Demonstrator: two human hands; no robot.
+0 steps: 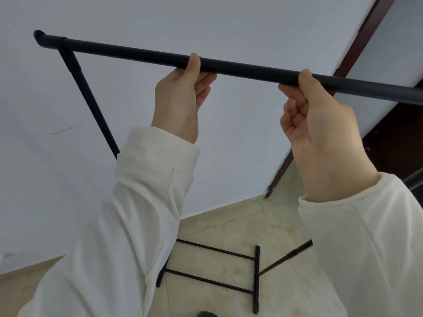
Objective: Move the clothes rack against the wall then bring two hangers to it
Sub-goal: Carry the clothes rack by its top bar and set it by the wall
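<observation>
The black metal clothes rack (128,50) stands in front of me, close to a white wall (128,17). Its top bar runs from upper left to the right edge. My left hand (180,97) grips the bar near its middle. My right hand (320,124) grips the same bar further right. The rack's left upright slants down behind my left sleeve. Its base rails and foot bars (256,279) rest on the floor below, between my arms. No hangers are in view.
The floor (270,225) is beige tile. A dark brown door frame (357,44) runs diagonally at the upper right, with a dark door (393,143) beside it. White long sleeves cover both my forearms.
</observation>
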